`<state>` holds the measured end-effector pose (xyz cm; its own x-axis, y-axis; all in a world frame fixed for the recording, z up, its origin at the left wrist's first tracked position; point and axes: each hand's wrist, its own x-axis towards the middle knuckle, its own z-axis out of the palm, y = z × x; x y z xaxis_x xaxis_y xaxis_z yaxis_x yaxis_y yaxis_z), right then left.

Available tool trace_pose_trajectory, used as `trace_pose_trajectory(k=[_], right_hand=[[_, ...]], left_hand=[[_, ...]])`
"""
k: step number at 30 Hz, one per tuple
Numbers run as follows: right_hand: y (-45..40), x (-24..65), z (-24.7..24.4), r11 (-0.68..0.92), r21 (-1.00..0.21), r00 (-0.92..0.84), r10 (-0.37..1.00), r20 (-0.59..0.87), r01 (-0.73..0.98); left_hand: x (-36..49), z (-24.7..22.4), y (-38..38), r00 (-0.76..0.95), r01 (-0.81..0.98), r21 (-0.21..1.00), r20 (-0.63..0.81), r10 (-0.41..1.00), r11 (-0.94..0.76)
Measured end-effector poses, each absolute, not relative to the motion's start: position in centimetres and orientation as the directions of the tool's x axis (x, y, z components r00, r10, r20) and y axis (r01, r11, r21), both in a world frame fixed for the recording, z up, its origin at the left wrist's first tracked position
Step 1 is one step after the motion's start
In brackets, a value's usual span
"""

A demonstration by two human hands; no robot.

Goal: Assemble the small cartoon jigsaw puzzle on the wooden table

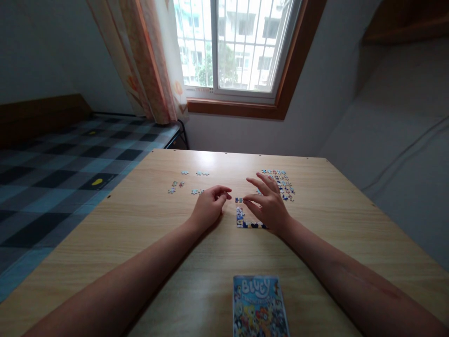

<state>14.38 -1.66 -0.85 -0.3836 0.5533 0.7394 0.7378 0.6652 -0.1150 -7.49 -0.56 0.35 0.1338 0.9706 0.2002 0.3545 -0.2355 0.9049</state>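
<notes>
A partly joined jigsaw puzzle (240,220) lies on the wooden table, with a left side and a bottom strip showing. Just above its left side is a small dark-blue puzzle piece (239,200). My right hand (269,202) pinches at that piece's right edge with thumb and index finger, its other fingers raised. My right palm and wrist hide part of the puzzle's right side. To the left of the piece, my left hand (210,202) is closed with curled fingers; whatever is between its fingertips, if anything, cannot be made out.
Loose pieces (280,178) cluster behind my right hand. Several more pieces (171,190) lie scattered at left. A puzzle box (259,306) marked "Bluey" rests near the front of the table (168,281). A checkered bed (70,178) adjoins the left, beneath a curtained window (245,47).
</notes>
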Motion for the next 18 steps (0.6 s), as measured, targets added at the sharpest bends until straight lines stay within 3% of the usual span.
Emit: trace_pose_trajectory(k=[9,18], right_hand=[[-1.0,14.63,-1.56,0.531,-0.182,-0.309,0.701,0.643,0.828],[-1.15,14.51,-1.49,0.556,-0.143,-0.321,0.651,0.688,0.819]], left_hand=[[-7.59,0.88,-0.84,0.124,0.51,0.808,0.27,0.955,-0.295],[-7.4,0.91,-1.25,0.183,0.598,0.734,0.267,0.946,-0.323]])
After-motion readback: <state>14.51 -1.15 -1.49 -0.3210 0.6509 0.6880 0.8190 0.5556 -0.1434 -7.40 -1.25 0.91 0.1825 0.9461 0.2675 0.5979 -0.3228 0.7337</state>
